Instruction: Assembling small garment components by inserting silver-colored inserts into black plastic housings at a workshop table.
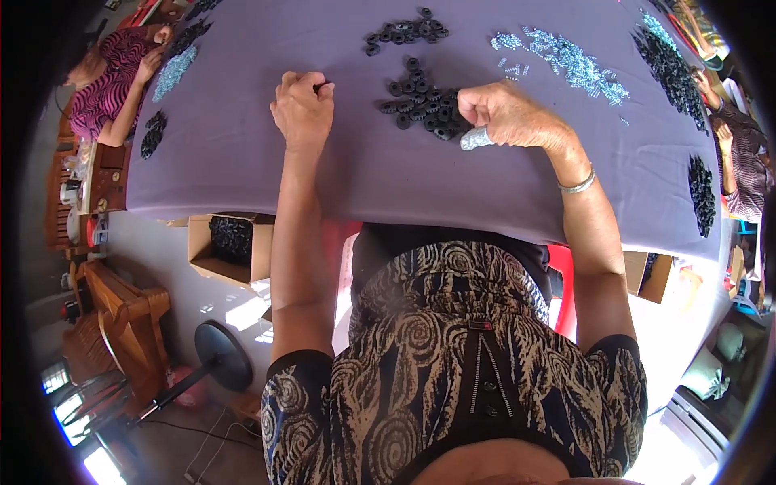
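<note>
My left hand (pixel 303 111) is raised over the purple cloth, its fingers curled closed. A small dark bit shows by its fingertips, too little to name. To its right lies a pile of small black ring-shaped plastic parts (pixel 416 95). My right hand (pixel 516 117) is at that pile's right edge, fingers bent in and closed; what they hold, if anything, is hidden. One of its digits wears a silvery grey wrap (pixel 476 138), and a metal bangle (pixel 577 182) circles the wrist. Farther back sits a smaller group of the black parts (pixel 408 32).
Loose small metal springs (pixel 570 61) spread at the far right of the cloth-covered table (pixel 218 162). Heaps of black parts (pixel 675 81) line its right side. People (pixel 109 85) work at both sides. An open cardboard box (pixel 222 267) with black pieces stands below the front edge.
</note>
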Motion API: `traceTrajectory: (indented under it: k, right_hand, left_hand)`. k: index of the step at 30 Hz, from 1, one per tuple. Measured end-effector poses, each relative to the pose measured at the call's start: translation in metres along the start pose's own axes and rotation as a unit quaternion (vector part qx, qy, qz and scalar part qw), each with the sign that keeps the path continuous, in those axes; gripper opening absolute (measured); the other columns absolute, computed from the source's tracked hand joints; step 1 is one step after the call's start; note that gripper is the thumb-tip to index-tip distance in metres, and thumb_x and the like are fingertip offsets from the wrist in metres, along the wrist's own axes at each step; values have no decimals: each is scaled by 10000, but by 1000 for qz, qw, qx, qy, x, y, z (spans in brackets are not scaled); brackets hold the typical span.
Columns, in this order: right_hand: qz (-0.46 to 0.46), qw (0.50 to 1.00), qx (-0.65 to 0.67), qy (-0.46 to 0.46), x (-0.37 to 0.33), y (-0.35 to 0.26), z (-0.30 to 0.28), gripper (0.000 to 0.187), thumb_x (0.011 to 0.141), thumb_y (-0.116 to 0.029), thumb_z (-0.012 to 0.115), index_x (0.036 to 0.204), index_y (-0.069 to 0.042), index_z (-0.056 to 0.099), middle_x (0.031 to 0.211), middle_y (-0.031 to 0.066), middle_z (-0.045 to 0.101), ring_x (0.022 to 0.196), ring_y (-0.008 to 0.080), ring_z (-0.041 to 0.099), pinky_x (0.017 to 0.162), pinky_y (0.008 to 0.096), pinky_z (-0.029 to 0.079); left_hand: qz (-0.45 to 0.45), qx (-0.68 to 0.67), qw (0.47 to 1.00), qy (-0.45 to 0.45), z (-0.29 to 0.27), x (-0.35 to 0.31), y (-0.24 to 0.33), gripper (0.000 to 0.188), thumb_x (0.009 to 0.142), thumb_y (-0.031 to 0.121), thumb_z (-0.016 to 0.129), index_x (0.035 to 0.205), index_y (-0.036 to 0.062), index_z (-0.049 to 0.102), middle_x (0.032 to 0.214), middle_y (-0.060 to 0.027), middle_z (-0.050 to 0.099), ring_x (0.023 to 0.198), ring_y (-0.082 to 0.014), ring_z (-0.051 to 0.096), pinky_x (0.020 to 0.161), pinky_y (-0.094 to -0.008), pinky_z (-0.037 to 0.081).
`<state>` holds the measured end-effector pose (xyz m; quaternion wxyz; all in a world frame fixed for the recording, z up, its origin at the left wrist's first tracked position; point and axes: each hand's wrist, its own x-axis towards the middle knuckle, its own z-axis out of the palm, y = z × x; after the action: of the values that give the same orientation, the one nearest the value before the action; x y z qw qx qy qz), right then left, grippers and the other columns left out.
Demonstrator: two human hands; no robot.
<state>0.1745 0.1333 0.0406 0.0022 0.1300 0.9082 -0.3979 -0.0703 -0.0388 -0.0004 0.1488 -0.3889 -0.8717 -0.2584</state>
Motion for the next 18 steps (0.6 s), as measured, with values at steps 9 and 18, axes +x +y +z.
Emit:
traceTrajectory:
  k: [9, 18]
  right_hand:
    - [-23, 984, 115, 133, 12, 9, 9, 136, 846, -106, 660, 756, -78, 562, 609, -57, 538, 542, 17, 473, 438, 186, 345]
    - [-54, 955, -1, 292, 9, 25, -6, 120, 855, -43, 611, 966, -78, 643, 789, -24, 622, 673, 57, 578, 577, 218, 470]
  left_hand:
    - [32, -235, 971, -7, -4, -1, 28, 108, 783, 110, 680, 881, 66, 666, 864, -76, 596, 744, -247, 598, 682, -361, 480]
    - [60, -277, 959, 8, -5, -3, 39, 117, 763, 66, 695, 878, 65, 668, 817, -78, 600, 696, -215, 600, 623, -310, 491]
